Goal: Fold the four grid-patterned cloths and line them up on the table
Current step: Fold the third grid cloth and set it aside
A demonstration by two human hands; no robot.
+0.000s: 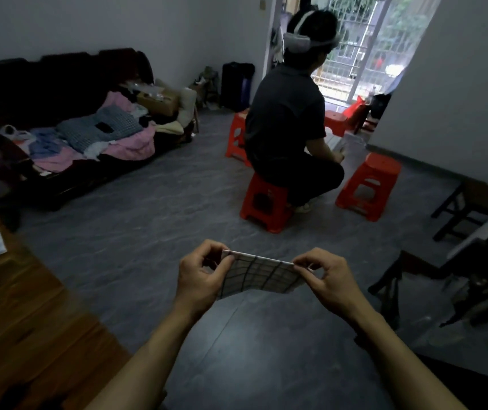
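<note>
Two hands hold one grid-patterned cloth (pixel 262 275) in the air above the grey floor: the left hand (pixel 200 278) pinches its left top corner, the right hand (pixel 333 281) its right, fingers curled. The soft white fabric, dark-lined, sags between them. Left of the fingers lies a wooden table (pixel 27 315); beyond them, red plastic stools (pixel 368 186) and a seated person (pixel 288 122).

Grid-patterned cloth (pixel 262 275): folded, hanging in the air over the grey floor (pixel 136 232), right of the wooden table (pixel 29 315). Left hand (pixel 203 273) is pinching its left top corner; right hand (pixel 330 279) is pinching its right top corner. Beyond the cloth, a person (pixel 290 119) is sitting on a red stool (pixel 265 204).
</note>
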